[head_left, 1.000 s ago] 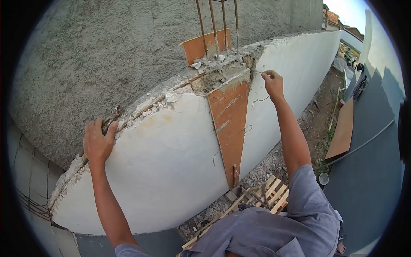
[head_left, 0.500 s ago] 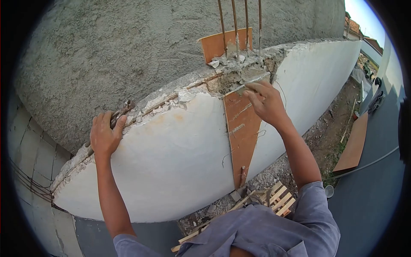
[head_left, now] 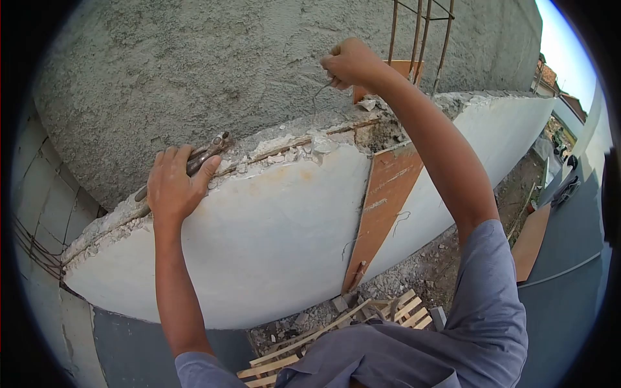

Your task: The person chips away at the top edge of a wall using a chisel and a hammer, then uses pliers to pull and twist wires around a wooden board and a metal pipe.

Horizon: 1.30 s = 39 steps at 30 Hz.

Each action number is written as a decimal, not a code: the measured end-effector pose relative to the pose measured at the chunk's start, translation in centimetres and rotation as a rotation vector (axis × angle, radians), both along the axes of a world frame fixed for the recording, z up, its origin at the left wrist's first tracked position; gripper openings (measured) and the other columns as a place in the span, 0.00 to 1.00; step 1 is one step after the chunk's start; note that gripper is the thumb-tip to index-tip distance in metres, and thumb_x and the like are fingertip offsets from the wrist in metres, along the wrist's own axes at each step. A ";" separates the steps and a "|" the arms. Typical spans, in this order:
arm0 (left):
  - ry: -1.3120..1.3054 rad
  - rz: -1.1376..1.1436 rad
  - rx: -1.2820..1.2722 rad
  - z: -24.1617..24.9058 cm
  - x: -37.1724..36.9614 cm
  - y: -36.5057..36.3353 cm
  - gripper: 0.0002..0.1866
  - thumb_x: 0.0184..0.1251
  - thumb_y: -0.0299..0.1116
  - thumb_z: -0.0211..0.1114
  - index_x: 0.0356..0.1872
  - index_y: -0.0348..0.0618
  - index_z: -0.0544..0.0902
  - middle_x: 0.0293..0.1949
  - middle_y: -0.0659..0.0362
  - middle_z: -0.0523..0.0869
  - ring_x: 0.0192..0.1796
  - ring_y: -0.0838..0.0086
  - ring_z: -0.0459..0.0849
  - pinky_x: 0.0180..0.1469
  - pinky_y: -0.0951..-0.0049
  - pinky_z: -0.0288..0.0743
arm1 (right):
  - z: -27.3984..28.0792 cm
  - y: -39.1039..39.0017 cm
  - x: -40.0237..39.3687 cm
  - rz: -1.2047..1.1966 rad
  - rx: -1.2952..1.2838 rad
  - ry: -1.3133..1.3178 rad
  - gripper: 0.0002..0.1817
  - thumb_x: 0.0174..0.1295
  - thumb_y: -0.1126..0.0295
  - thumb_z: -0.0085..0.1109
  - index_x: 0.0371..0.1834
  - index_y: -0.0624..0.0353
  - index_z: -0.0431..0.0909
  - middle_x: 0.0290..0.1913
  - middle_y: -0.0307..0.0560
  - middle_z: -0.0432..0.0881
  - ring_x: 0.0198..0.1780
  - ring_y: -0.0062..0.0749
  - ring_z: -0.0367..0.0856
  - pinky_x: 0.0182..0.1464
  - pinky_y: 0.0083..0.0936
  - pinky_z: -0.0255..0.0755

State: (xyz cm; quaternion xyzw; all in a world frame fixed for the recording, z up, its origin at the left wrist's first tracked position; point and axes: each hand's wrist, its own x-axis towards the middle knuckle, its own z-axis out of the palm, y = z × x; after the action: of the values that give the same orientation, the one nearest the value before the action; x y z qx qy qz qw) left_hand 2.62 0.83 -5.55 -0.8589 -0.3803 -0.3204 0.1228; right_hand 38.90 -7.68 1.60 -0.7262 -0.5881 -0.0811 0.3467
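My left hand [head_left: 174,184] is wrapped over the handles of metal pincers [head_left: 210,152], which lie along the broken top edge of the white wall [head_left: 259,239]. The head of the pincers sticks out past my fingers. My right hand [head_left: 352,63] is raised in front of the rough grey wall, with its fingers pinched together. From it hangs a thin bent wire [head_left: 315,98], its lower end over the wall top. A brown board [head_left: 388,194] stands against the face of the white wall, below and to the right of that hand.
Upright rebar rods [head_left: 424,42] rise from the wall top, with another brown board [head_left: 401,66] behind them. The rough grey wall [head_left: 194,77] stands close behind. Below are rubble [head_left: 433,265] and wooden slats [head_left: 407,310]. Loose wires stick out beside the front board.
My right hand has moved up and left from the board's top edge and now shows a bent wire. My left hand stays on the pincers. The view has shifted slightly.
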 end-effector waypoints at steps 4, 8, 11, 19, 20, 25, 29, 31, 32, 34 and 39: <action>-0.024 0.011 0.027 -0.6 -0.1 0.7 0.37 0.61 0.69 0.59 0.49 0.39 0.83 0.43 0.50 0.83 0.52 0.55 0.78 0.54 0.56 0.72 | 5.5 8.3 6.1 -0.204 0.229 0.384 0.19 0.64 0.62 0.63 0.36 0.74 0.82 0.32 0.53 0.85 0.33 0.36 0.88 0.33 0.28 0.85; -0.022 0.037 0.020 -0.4 -0.2 0.6 0.35 0.63 0.67 0.59 0.48 0.41 0.82 0.44 0.52 0.82 0.51 0.56 0.78 0.53 0.57 0.72 | 12.3 9.7 21.2 -0.327 0.343 0.257 0.19 0.65 0.63 0.54 0.48 0.69 0.80 0.54 0.65 0.81 0.53 0.47 0.83 0.49 0.41 0.78; -0.005 0.042 -0.012 -0.2 -0.1 0.1 0.34 0.63 0.66 0.60 0.49 0.40 0.82 0.45 0.52 0.82 0.52 0.56 0.78 0.54 0.57 0.72 | 10.2 4.3 9.2 -0.302 0.011 -0.095 0.21 0.67 0.59 0.53 0.51 0.68 0.80 0.53 0.63 0.82 0.52 0.47 0.84 0.50 0.38 0.78; -0.028 0.007 0.013 -0.2 0.4 -0.2 0.31 0.63 0.64 0.61 0.47 0.43 0.83 0.43 0.53 0.82 0.52 0.56 0.78 0.54 0.58 0.72 | -0.8 -16.1 -1.1 -0.084 0.448 0.112 0.26 0.66 0.48 0.63 0.45 0.66 0.85 0.39 0.54 0.87 0.40 0.36 0.89 0.41 0.27 0.82; -0.022 0.000 0.036 -0.3 0.4 0.0 0.30 0.64 0.62 0.61 0.48 0.42 0.83 0.44 0.53 0.83 0.53 0.56 0.78 0.55 0.59 0.72 | -3.6 -18.0 0.8 -0.240 0.553 0.144 0.24 0.66 0.52 0.62 0.46 0.67 0.84 0.38 0.55 0.87 0.38 0.35 0.88 0.40 0.27 0.81; 0.021 0.017 0.053 -0.2 0.6 -0.3 0.30 0.66 0.61 0.60 0.48 0.41 0.82 0.45 0.53 0.82 0.54 0.56 0.78 0.56 0.59 0.72 | -21.2 -22.7 11.1 -0.766 0.143 0.137 0.19 0.71 0.62 0.56 0.56 0.67 0.78 0.31 0.46 0.84 0.27 0.22 0.80 0.31 0.21 0.76; 0.058 0.045 0.078 -0.4 0.6 -0.2 0.30 0.68 0.61 0.58 0.50 0.41 0.82 0.46 0.52 0.82 0.54 0.55 0.77 0.57 0.58 0.71 | -20.1 -23.3 8.5 -0.258 0.479 1.249 0.13 0.72 0.67 0.53 0.49 0.65 0.81 0.17 0.29 0.62 0.15 0.15 0.55 0.16 0.20 0.51; 0.088 0.029 0.028 -0.3 0.5 -0.4 0.30 0.69 0.60 0.57 0.52 0.41 0.81 0.47 0.51 0.82 0.55 0.54 0.77 0.57 0.57 0.71 | -20.4 -23.2 8.7 -0.364 0.540 1.038 0.12 0.74 0.65 0.52 0.45 0.63 0.81 0.14 0.26 0.57 0.12 0.13 0.50 0.14 0.19 0.44; 0.101 0.019 0.007 -0.1 0.5 -0.2 0.29 0.70 0.59 0.57 0.52 0.41 0.81 0.48 0.51 0.82 0.55 0.54 0.77 0.58 0.57 0.70 | -21.8 -23.3 9.1 -0.395 0.508 0.913 0.12 0.73 0.65 0.53 0.42 0.63 0.81 0.13 0.25 0.55 0.12 0.13 0.48 0.14 0.18 0.44; 0.110 0.025 0.147 -1.0 -0.2 1.8 0.29 0.71 0.58 0.56 0.53 0.40 0.81 0.50 0.49 0.82 0.56 0.53 0.77 0.58 0.57 0.70 | -24.6 -27.0 9.3 -0.464 0.596 1.019 0.12 0.73 0.65 0.53 0.40 0.63 0.81 0.13 0.25 0.55 0.11 0.13 0.49 0.14 0.18 0.44; 0.129 0.036 0.077 -0.7 0.0 0.3 0.29 0.73 0.57 0.54 0.54 0.39 0.80 0.52 0.48 0.81 0.58 0.51 0.76 0.60 0.56 0.69 | -27.3 -37.9 8.9 -0.578 0.801 1.083 0.12 0.73 0.65 0.54 0.40 0.63 0.81 0.14 0.25 0.57 0.12 0.12 0.50 0.14 0.19 0.42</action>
State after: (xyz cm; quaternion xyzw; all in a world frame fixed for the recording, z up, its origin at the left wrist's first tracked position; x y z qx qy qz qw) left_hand 2.65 1.10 -6.25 -0.8655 -0.3742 -0.2763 0.1858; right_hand 47.83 -45.57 -25.69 -0.6082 -0.0446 -0.0076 0.7925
